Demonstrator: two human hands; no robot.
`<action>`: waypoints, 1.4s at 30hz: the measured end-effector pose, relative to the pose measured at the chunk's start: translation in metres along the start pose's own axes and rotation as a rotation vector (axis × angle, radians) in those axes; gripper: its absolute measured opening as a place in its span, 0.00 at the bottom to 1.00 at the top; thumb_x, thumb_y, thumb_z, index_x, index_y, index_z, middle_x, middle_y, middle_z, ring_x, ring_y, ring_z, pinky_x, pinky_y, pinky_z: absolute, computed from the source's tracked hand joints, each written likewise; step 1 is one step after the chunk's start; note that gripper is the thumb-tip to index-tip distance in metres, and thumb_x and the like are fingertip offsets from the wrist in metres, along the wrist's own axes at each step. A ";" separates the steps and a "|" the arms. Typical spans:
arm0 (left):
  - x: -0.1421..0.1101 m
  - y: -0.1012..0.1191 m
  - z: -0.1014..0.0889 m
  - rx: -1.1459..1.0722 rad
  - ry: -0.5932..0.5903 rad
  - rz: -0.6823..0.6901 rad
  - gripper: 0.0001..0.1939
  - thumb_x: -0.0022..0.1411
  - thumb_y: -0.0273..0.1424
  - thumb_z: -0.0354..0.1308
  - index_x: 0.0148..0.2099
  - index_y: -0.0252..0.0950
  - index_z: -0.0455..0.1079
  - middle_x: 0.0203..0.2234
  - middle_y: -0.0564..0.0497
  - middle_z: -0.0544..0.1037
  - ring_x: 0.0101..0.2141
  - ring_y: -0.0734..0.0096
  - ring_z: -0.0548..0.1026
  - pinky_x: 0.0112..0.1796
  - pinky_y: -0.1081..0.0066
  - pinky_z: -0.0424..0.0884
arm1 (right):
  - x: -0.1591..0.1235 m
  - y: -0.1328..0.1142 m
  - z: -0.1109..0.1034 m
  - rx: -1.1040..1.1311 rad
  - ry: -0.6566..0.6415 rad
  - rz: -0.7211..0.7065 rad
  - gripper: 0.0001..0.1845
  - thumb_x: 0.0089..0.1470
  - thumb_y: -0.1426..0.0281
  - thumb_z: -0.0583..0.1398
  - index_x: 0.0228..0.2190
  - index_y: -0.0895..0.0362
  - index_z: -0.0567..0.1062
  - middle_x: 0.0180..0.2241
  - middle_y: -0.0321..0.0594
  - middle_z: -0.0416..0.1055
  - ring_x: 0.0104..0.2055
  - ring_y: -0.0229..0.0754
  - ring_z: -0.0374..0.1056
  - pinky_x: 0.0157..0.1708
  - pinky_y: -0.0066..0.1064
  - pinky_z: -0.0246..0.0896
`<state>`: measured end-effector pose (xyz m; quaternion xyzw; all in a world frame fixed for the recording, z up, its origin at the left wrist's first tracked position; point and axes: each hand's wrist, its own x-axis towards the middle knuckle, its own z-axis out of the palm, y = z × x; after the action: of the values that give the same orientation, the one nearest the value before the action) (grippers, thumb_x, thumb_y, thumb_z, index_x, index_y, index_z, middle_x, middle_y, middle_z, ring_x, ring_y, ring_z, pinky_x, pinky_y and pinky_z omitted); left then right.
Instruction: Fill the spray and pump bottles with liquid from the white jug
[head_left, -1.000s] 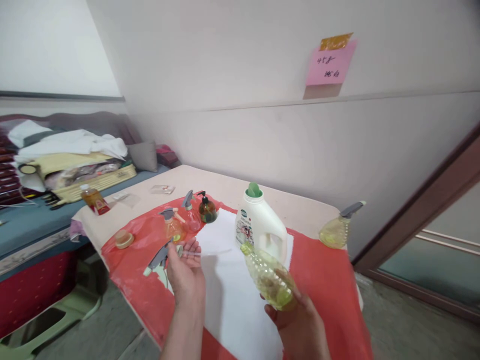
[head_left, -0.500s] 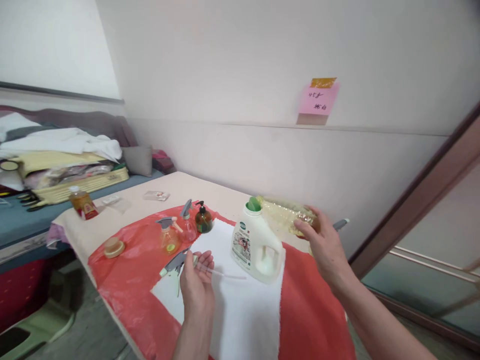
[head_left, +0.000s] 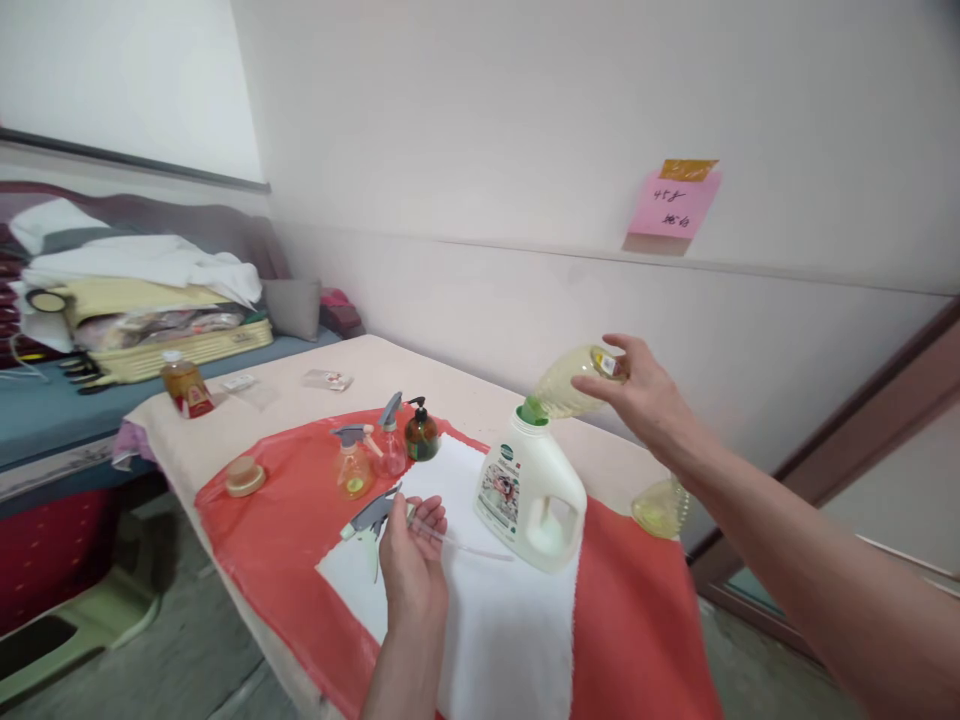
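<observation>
My right hand [head_left: 637,385] grips the base of a clear, pale-yellow bottle [head_left: 568,380]. The bottle is tipped, its neck end at a green piece [head_left: 533,411] in the mouth of a white detergent jug [head_left: 531,500]. Whether liquid flows is too fine to make out. The jug stands upright on a white cloth [head_left: 499,630]. In my left hand [head_left: 416,550], palm up, lies a grey and pale-green trigger sprayer head [head_left: 367,518], held under the thumb. Its thin clear tube [head_left: 480,550] sticks out to the right, in front of the jug.
Left of the jug stand an orange spray bottle [head_left: 352,470], a pink spray bottle [head_left: 390,452] and a brown pump bottle [head_left: 422,435]. A round tan lid [head_left: 245,477] lies on the red sheet [head_left: 277,560]. Another pale-yellow bottle [head_left: 658,508] is at the right edge.
The bottle in my right hand has been raised to a steeper tilt, base higher, over the jug's mouth. My left hand still holds the sprayer head. The view has shifted slightly.
</observation>
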<state>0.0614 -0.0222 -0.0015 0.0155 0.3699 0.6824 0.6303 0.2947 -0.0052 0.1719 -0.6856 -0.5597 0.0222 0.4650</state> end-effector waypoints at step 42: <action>0.010 -0.006 -0.002 0.054 0.009 0.025 0.11 0.61 0.39 0.55 0.34 0.35 0.66 0.31 0.47 0.76 0.30 0.74 0.74 0.33 0.74 0.70 | -0.227 0.124 0.058 0.990 -0.206 0.705 0.29 0.43 0.57 0.65 0.49 0.47 0.70 0.47 0.38 0.70 0.52 0.50 0.62 0.47 0.39 0.59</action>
<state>0.0634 -0.0149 -0.0102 0.0338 0.3907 0.6800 0.6196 0.2707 -0.1416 -0.0543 -0.5264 -0.2646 0.4978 0.6365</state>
